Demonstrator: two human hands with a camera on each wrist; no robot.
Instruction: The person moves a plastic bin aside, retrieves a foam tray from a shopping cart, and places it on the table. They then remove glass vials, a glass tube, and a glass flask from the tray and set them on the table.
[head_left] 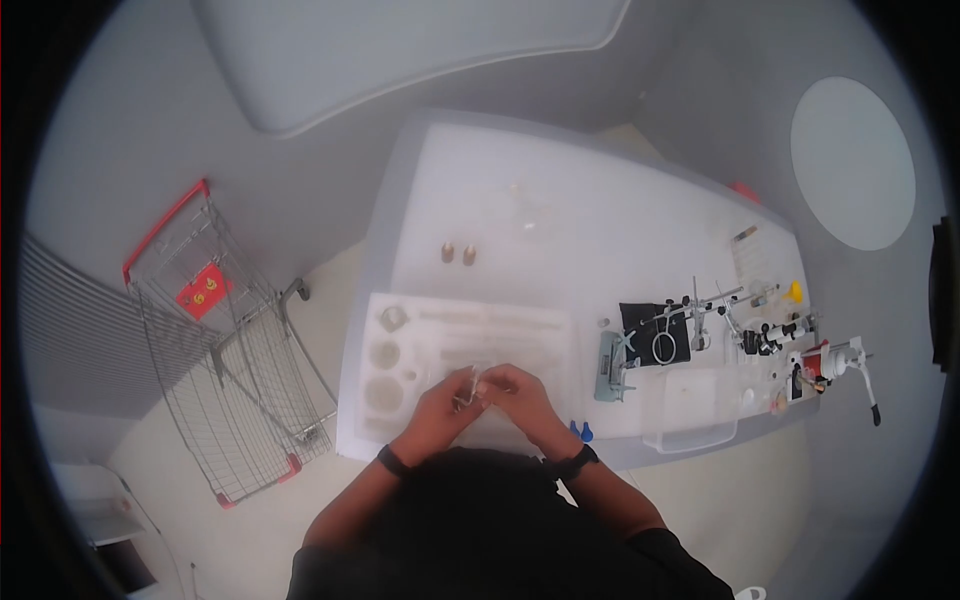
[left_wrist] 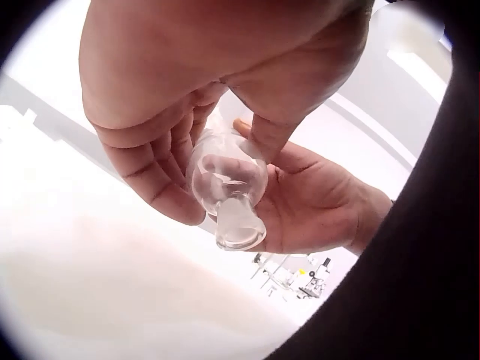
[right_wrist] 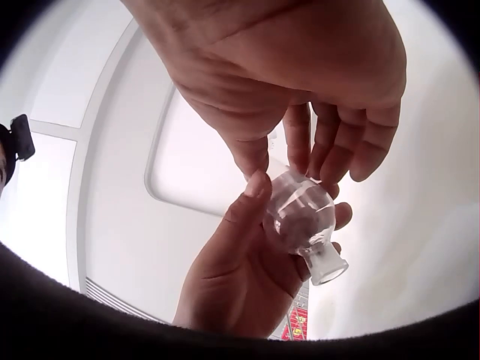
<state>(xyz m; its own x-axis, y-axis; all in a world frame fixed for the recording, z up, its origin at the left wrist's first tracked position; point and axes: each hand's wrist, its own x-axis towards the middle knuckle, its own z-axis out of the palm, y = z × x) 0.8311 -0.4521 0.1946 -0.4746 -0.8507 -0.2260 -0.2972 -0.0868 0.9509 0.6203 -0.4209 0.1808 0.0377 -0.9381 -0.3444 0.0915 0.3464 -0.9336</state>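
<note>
Both hands meet in front of the torso, over the white tray, around one clear glass bulb. The bulb has a short neck that flares to an open rim, and this end points away from the right hand's fingers in the right wrist view. My left hand grips the bulb, its thumb and fingers curled round the sides. With thumb and fingertips, my right hand pinches the other end of the glass. That pinched end is mostly hidden behind the fingers.
The tray has round wells and long grooves. Two small brown pieces and clear glassware stand beyond it. To the right are blue rubber bulbs, a clear box, metal clamps and stands. A shopping cart stands left.
</note>
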